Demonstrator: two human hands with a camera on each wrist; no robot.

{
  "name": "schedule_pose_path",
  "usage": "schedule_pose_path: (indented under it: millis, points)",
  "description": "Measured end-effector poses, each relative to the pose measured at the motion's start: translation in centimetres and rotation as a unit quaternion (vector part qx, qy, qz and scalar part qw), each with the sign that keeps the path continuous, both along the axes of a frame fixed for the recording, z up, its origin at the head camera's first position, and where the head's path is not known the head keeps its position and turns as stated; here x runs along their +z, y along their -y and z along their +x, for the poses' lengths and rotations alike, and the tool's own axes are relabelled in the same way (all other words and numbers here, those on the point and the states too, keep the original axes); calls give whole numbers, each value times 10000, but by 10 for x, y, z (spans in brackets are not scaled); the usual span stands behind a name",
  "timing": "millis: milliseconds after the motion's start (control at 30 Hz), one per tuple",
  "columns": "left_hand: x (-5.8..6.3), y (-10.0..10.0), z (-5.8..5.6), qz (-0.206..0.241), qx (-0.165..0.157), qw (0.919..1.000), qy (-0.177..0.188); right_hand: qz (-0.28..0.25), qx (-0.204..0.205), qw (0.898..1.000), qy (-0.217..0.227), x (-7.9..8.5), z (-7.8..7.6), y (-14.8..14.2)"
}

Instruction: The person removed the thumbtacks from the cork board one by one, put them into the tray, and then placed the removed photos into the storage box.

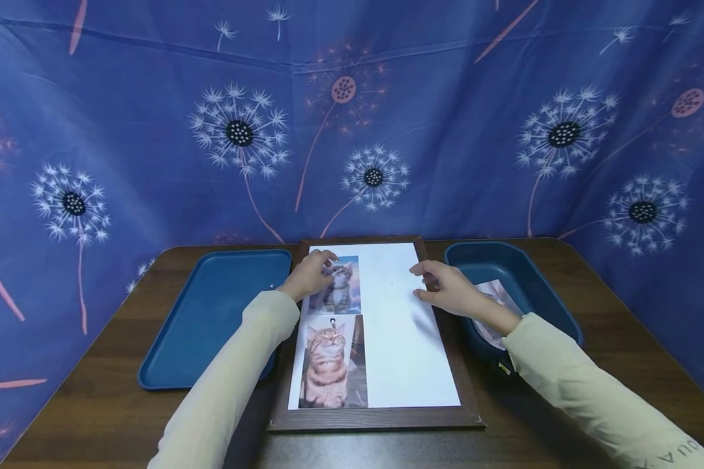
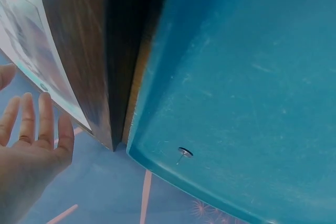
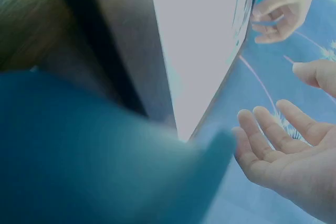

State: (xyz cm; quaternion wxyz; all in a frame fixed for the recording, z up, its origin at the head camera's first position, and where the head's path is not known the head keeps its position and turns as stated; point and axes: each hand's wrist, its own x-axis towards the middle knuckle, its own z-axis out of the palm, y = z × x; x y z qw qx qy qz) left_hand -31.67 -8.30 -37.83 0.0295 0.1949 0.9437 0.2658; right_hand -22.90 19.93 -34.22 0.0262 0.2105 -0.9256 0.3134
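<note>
A brown-framed white board (image 1: 410, 339) lies in the middle of the table. Two cat photos fill its left side: a grey kitten photo (image 1: 343, 286) above, an orange cat photo (image 1: 327, 371) below with a pin (image 1: 332, 322) at its top edge. My left hand (image 1: 309, 272) is over the kitten photo's left edge, fingers loosely bent, palm bare in the left wrist view. Above the board's right frame edge hovers my right hand (image 1: 448, 286), thumb and fingers spread apart with nothing between them.
To the left lies a flat blue tray (image 1: 211, 312) with a thumbtack (image 2: 185, 152) in it. At the right, a deeper blue bin (image 1: 519, 273) holds printed photos (image 1: 495, 296), partly behind my right forearm. A dandelion-print cloth (image 1: 446, 130) hangs behind the table.
</note>
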Motion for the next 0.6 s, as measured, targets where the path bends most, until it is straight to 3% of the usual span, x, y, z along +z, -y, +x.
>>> schedule_pose_path:
  millis: [300, 600]
  points:
    - [1, 2, -3, -98, 14, 9998, -181, 250, 136, 9995, -125, -7, -6, 23]
    - [0, 1, -8, -415, -105, 9987, -289, 93, 324, 9994, 99, -18, -18, 43]
